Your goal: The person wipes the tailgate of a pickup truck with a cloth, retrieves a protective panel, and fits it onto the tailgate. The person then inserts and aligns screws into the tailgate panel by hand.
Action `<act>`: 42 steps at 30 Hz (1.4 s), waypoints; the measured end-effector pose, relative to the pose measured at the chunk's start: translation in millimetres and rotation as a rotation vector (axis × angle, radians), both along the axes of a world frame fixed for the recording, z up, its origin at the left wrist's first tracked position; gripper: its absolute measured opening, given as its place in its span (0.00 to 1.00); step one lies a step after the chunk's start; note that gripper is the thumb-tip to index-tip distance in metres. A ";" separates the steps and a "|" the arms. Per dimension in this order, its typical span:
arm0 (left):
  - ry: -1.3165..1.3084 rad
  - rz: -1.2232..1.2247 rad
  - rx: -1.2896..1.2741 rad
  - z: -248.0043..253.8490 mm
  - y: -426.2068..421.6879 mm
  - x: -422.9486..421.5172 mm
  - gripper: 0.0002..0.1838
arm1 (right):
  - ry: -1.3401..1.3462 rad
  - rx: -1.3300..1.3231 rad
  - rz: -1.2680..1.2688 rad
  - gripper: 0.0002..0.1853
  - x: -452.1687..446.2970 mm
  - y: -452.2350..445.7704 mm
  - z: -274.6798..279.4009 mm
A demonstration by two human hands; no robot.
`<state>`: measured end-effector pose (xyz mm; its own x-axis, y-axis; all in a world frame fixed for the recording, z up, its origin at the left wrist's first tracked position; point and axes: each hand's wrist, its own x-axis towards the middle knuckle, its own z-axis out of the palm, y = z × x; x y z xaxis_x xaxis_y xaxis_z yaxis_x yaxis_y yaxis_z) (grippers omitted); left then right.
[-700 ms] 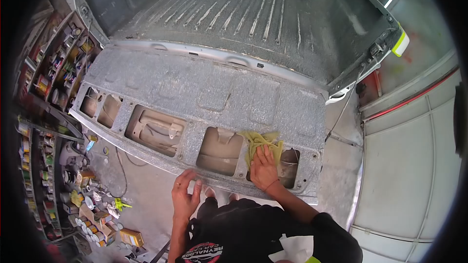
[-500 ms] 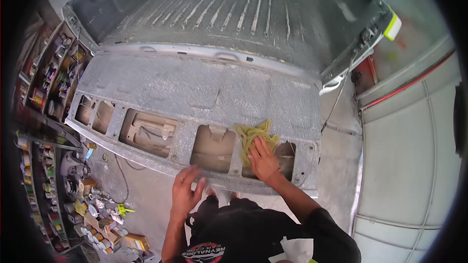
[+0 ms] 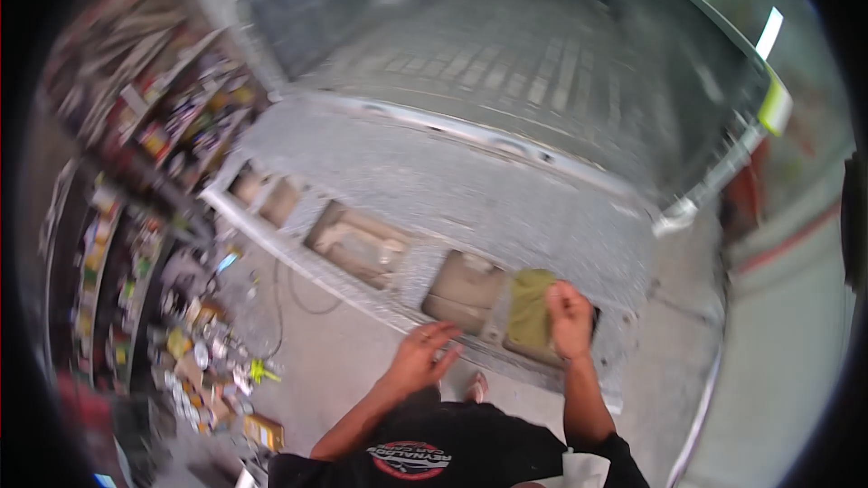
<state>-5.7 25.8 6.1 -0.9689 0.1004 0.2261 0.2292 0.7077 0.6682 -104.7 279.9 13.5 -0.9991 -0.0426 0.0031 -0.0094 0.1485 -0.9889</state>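
ok so this one's pretty smeary, but the step in hand looks like cloth work on the lowered tailgate (image 3: 389, 158), a wipe or a shift of the rag, if I had to call it; the olive-green cloth (image 3: 531, 307) lies spread over the left part of the rightmost opening (image 3: 535, 354), with its near end reaching down into that gap; the right hand (image 3: 570, 316) is at the cloth's right edge, fingers close together and touching it as far as I can see – whether they're pinching it or just pressing, I honestly can't tell with this blur; the left hand (image 3: 425, 352) has nothing in it, fingers loosely curved and thumb apart, right by the near edge of the tailgate just below the next opening over (image 3: 463, 294); can't tell if it's actually touching the metal; beyond all that is the ribbed truck bed (image 3: 479, 59), and crowded shelves (image 3: 99, 262) stand off to the left; imo any move from here calls for a sure hold on the cloth and a bit of care around the cutout rims – loose fabric over a hole like that could snag or drop in pretty easily
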 end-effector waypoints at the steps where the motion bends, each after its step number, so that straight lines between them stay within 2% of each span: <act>1: 0.010 -0.072 0.008 2.0 -6.4 1.8 0.15 | 0.105 -0.038 0.010 0.11 -14.1 -7.9 17.7; 3: -0.007 0.011 0.001 1.7 -27.6 18.9 0.15 | 0.221 -0.096 0.068 0.11 -44.3 -31.1 37.4; 5: -0.122 0.123 0.042 3.7 -51.7 44.0 0.16 | 0.556 0.241 0.067 0.14 -75.3 -58.8 47.9; 6: -0.193 0.228 0.059 -3.8 -70.8 61.8 0.17 | 0.577 0.224 0.111 0.14 -89.5 -73.6 44.8; 7: -0.256 0.336 0.079 -18.9 -93.6 81.3 0.19 | 0.665 0.519 0.171 0.18 -107.2 -94.2 33.1; 8: -0.395 0.423 -0.054 -44.4 -117.1 104.1 0.21 | 0.758 0.814 0.221 0.23 -126.4 -116.1 17.8; 9: -0.547 0.501 -0.180 -68.4 -136.3 130.0 0.24 | 0.793 0.794 0.257 0.23 -145.1 -132.6 -14.8; 11: -0.865 0.299 -0.456 -93.0 -165.2 169.8 0.29 | 0.542 1.200 0.453 0.34 -182.5 -162.9 -83.8; 12: -0.944 0.288 -0.395 -94.8 -165.9 179.4 0.29 | 0.457 1.232 0.439 0.35 -188.1 -179.1 -81.5; 13: -0.986 0.140 -0.264 -104.6 -172.7 186.4 0.29 | 0.382 1.256 0.438 0.35 -192.6 -197.3 -75.2; 14: -0.978 0.125 -0.119 -137.0 -174.6 194.5 0.31 | 0.384 1.274 0.479 0.34 -200.3 -215.7 -72.7; 15: -0.973 0.165 -0.040 -151.7 -177.3 199.7 0.36 | 0.479 1.309 0.525 0.33 -213.4 -235.5 -88.0; 16: -0.978 0.175 -0.005 -162.2 -182.6 202.7 0.36 | 0.553 1.278 0.599 0.31 -217.7 -259.3 -80.9; 17: -0.994 0.162 -0.004 -162.0 -196.3 200.5 0.36 | 0.470 1.249 0.485 0.30 -215.7 -293.5 -80.8; 20: -1.004 0.176 -0.019 -164.6 -250.4 194.1 0.36 | 0.507 1.302 0.601 0.29 -225.2 -388.1 -100.0; 22: -0.963 0.278 -0.051 -154.2 -310.0 188.5 0.36 | 0.434 1.312 0.526 0.29 -247.3 -443.8 -124.4; 23: -0.917 0.361 -0.064 -146.4 -340.4 185.5 0.36 | 0.366 1.353 0.435 0.29 -248.6 -461.8 -120.8; 25: -0.777 0.578 -0.043 -130.2 -398.6 194.9 0.36 | 0.226 1.451 0.311 0.29 -243.7 -489.9 -79.1; 27: -0.684 0.759 -0.057 -112.4 -454.7 206.0 0.36 | 0.125 1.480 0.133 0.30 -271.1 -509.5 -90.0; 29: -0.575 0.930 -0.075 -114.9 -496.8 218.7 0.35 | 0.102 1.559 0.041 0.30 -293.4 -516.1 -93.9; 31: -0.551 1.010 -0.037 -129.4 -533.2 231.0 0.33 | 0.156 1.505 -0.175 0.27 -325.6 -522.4 -108.7; 32: -0.576 1.059 -0.035 -128.0 -548.2 235.8 0.32 | 0.183 1.562 -0.169 0.27 -351.1 -515.5 -123.8; 34: -0.612 1.132 -0.032 -139.2 -574.8 243.1 0.30 | 0.333 2.299 0.418 0.19 -399.4 -511.1 -148.1; 35: -0.688 1.150 0.013 -148.8 -589.1 244.1 0.30 | 0.345 2.304 0.423 0.19 -400.9 -544.7 -149.7; 37: -0.777 1.159 0.079 -179.3 -600.6 236.6 0.31 | 0.296 2.049 0.311 0.20 -393.8 -590.6 -147.2; 39: -1.100 0.907 0.210 -202.5 -640.7 230.0 0.32 | 0.216 1.768 0.196 0.23 -353.3 -653.3 -124.0; 40: -1.188 0.812 0.254 -180.9 -662.7 218.1 0.33 | 0.164 1.625 0.128 0.24 -338.7 -681.4 -114.5; 42: -1.125 0.635 0.349 -159.8 -718.8 199.2 0.33 | 0.111 1.332 0.143 0.30 -324.4 -761.6 -99.6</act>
<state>193.5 -693.0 -153.7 -0.5003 -0.3332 -0.7991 -0.8647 0.2402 0.4412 -429.1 -481.7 -86.0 -0.9828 -0.1799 -0.0418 -0.1759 0.9806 -0.0862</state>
